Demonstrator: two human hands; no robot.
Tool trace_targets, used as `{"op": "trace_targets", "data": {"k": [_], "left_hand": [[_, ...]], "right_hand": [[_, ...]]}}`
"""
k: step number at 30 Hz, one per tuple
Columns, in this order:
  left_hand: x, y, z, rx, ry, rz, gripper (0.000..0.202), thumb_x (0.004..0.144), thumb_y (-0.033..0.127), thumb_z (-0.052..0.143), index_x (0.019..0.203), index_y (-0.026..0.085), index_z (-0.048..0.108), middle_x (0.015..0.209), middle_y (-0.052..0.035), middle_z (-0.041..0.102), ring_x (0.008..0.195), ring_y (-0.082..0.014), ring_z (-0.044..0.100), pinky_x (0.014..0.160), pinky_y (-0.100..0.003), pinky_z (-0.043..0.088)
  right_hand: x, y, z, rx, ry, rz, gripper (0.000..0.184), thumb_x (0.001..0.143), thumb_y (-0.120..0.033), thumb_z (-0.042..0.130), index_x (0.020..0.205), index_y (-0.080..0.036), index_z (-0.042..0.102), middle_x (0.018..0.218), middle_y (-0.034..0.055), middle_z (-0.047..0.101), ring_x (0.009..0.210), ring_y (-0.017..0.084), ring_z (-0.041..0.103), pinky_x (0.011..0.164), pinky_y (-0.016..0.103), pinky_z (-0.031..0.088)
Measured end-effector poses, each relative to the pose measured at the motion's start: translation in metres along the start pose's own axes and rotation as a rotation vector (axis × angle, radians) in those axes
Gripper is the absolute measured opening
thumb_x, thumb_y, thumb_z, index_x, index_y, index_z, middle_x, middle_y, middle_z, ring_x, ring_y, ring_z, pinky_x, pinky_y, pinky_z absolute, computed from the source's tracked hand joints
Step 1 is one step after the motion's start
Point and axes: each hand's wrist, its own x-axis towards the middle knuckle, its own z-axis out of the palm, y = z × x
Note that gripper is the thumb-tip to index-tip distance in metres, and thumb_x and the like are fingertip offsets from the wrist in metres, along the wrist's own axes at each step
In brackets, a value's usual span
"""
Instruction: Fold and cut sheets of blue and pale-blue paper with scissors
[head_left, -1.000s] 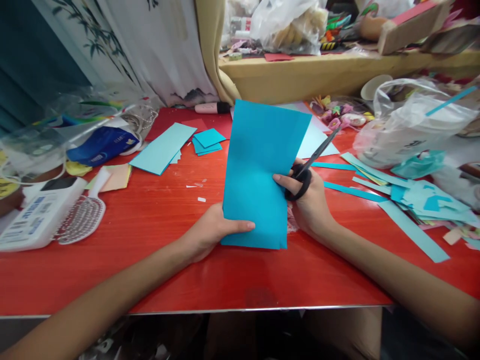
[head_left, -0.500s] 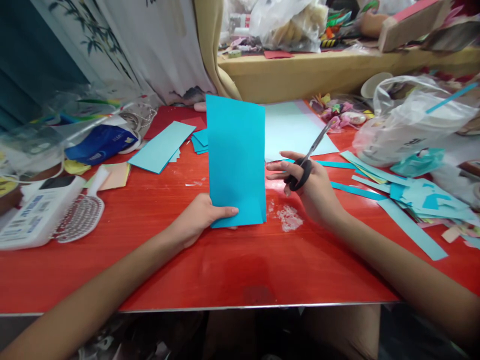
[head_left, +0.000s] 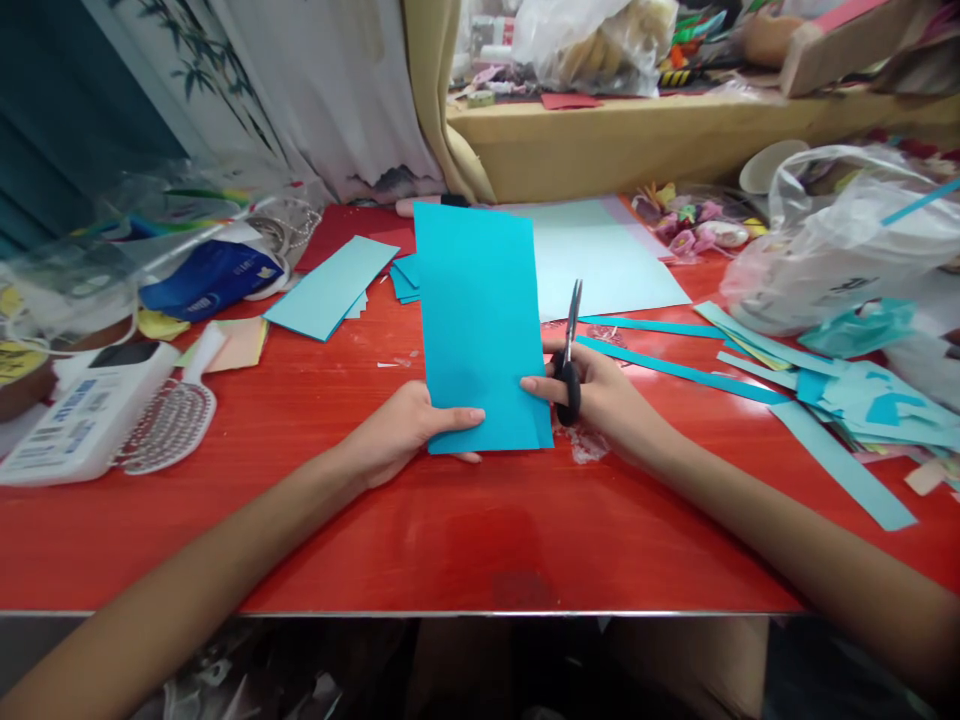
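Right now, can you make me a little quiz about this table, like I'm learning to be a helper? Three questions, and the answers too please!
1. Which hand holds the scissors: left or right?
2. True or false: the left hand and the right hand both touch the blue paper.
3. Pick one. What lies right beside the brush?
A: the scissors
B: the white container
C: the blue paper

Key: 1. Right. 2. True. 3. B.
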Motion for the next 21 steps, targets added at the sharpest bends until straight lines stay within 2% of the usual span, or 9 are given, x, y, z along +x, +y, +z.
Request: {"op": "trace_targets", "data": {"k": [4,7,10,14,17,21], "left_hand": [[-0.0019,0.0004,0.0007,-0.001,-0.019,-0.012,0.044,0.069,0.029,0.069,0.110,0.016,0.058,0.106,-0.0098,0.065,0.086,-0.0228,0.065,0.066,-0.030,0.059],[-0.0029,0.0009,0.0010,0.000,-0.020,-0.001,0.043,0.071,0.030,0.067,0.110,0.016,0.057,0.108,-0.0101,0.064,0.088,-0.0234,0.064,0.065,-0.030,0.059],[-0.0019,0.0002,0.0002,-0.005,-0.010,0.031,0.043,0.072,0.029,0.067,0.111,0.016,0.056,0.109,-0.0097,0.064,0.089,-0.0231,0.064,0.072,-0.033,0.057],[0.0014,-0.0023,-0.0024,0.026,0.084,0.085,0.044,0.068,0.029,0.070,0.109,0.017,0.056,0.112,-0.0086,0.063,0.094,-0.0234,0.063,0.081,-0.036,0.054],[0.0027,-0.0038,-0.0044,0.050,0.125,0.074,0.046,0.065,0.031,0.072,0.106,0.016,0.059,0.111,-0.0090,0.063,0.097,-0.0253,0.061,0.084,-0.038,0.053],[0.0027,-0.0042,-0.0056,0.047,0.123,0.052,0.044,0.064,0.031,0.073,0.102,0.015,0.060,0.106,-0.0089,0.066,0.095,-0.0258,0.062,0.083,-0.039,0.053]], "right_hand": [[-0.0007,-0.0001,0.0035,0.047,-0.030,0.014,0.038,0.064,-0.035,0.072,0.097,-0.024,0.055,0.078,-0.0006,0.059,0.061,0.014,0.057,0.047,0.026,0.050],[-0.0009,0.0006,0.0050,0.063,0.003,0.006,0.033,0.064,-0.032,0.072,0.092,-0.024,0.056,0.075,-0.0017,0.059,0.060,0.014,0.056,0.046,0.026,0.048],[-0.0003,0.0013,0.0043,0.081,0.016,-0.015,0.031,0.065,-0.031,0.071,0.090,-0.024,0.056,0.079,-0.0005,0.061,0.068,0.017,0.059,0.053,0.030,0.052],[0.0008,0.0025,0.0029,0.118,0.018,-0.032,0.032,0.065,-0.031,0.071,0.092,-0.024,0.055,0.089,0.0008,0.063,0.080,0.020,0.061,0.066,0.036,0.054],[0.0012,0.0041,0.0026,0.107,0.035,-0.006,0.032,0.065,-0.031,0.071,0.091,-0.024,0.054,0.088,0.0008,0.063,0.080,0.020,0.061,0.063,0.036,0.054],[0.0015,0.0061,0.0022,0.094,0.026,0.004,0.031,0.066,-0.030,0.071,0.092,-0.025,0.054,0.087,0.0004,0.063,0.075,0.020,0.061,0.059,0.035,0.054]]}}
